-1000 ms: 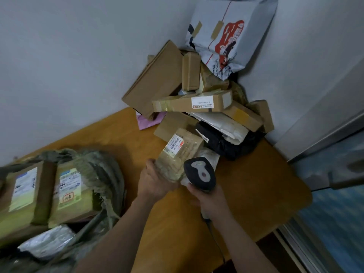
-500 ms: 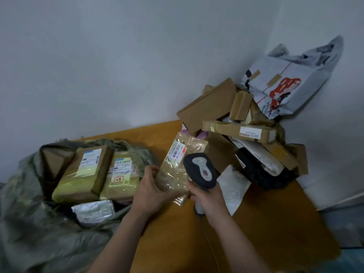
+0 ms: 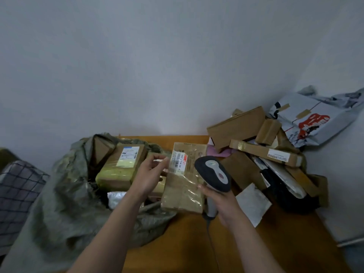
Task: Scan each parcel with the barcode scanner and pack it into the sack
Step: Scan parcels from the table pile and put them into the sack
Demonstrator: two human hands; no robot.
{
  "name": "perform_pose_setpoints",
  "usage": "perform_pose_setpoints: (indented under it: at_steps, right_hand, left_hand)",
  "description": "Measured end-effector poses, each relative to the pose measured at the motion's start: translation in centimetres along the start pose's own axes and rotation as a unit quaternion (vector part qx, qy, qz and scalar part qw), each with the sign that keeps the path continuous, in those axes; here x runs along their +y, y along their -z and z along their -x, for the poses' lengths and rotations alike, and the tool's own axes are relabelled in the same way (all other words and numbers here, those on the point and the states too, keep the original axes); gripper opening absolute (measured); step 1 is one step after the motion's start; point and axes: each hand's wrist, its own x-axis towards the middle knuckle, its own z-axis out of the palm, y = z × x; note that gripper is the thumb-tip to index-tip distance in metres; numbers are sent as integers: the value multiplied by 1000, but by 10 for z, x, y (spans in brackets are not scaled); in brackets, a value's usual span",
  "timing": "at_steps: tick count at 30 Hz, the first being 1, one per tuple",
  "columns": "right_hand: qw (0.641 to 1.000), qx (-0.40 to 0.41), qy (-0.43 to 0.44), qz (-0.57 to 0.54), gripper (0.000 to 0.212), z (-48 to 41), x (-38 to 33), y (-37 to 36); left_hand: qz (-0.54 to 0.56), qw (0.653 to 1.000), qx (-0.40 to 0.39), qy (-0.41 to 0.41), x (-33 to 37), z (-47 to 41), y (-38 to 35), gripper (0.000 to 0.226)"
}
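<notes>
A flat brown parcel [image 3: 184,186] in clear plastic, its barcode label facing me, hangs upright over the right rim of the grey-green sack [image 3: 59,203]. My left hand [image 3: 147,174] pinches the parcel's upper left edge with thumb and fingertips. My right hand [image 3: 222,203] grips the handle of the black and grey barcode scanner [image 3: 214,174], whose head sits just right of the label; one right fingertip touches the parcel's right edge. Inside the sack lie taped boxes [image 3: 124,164] and a silver mailer [image 3: 116,198].
A heap of brown boxes [image 3: 264,152], a black bag [image 3: 279,190] and a white printed bag [image 3: 311,119] fills the table's back right corner. A white mailer [image 3: 254,203] lies on the wooden table [image 3: 275,249]. A dark mesh crate [image 3: 17,190] stands far left. The scanner cable hangs off the front edge.
My view swung left toward the sack. The parcel travelled left from the heap to the sack's rim, and my left hand shifted from its lower end to its upper left edge.
</notes>
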Motion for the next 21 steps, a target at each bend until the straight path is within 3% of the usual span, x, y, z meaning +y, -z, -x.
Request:
perform_pose_setpoints:
  at_steps: [5,10,13,17,21]
  right_hand:
    - [999,-30,-10,33,60,5,2,-24]
    - [997,14,-15,70,43,3,3,-37]
    - [996,28,-14,88,46,0,4,-38]
    - [994,29,-16,100,52,-3,6,-40]
    - [991,24,-6,129,38,-6,6,-42]
  left_hand:
    - [-78,995,-26,-54,28,-18,27,29]
    - [-147,986,-31,-77,33,-22,44,15]
    - [-139,986,-9,-94,34,-22,46,21]
    - [-152,983,-56,-92,36,-22,53,37]
    - [-261,957,-91,-91,41,-30,60,35]
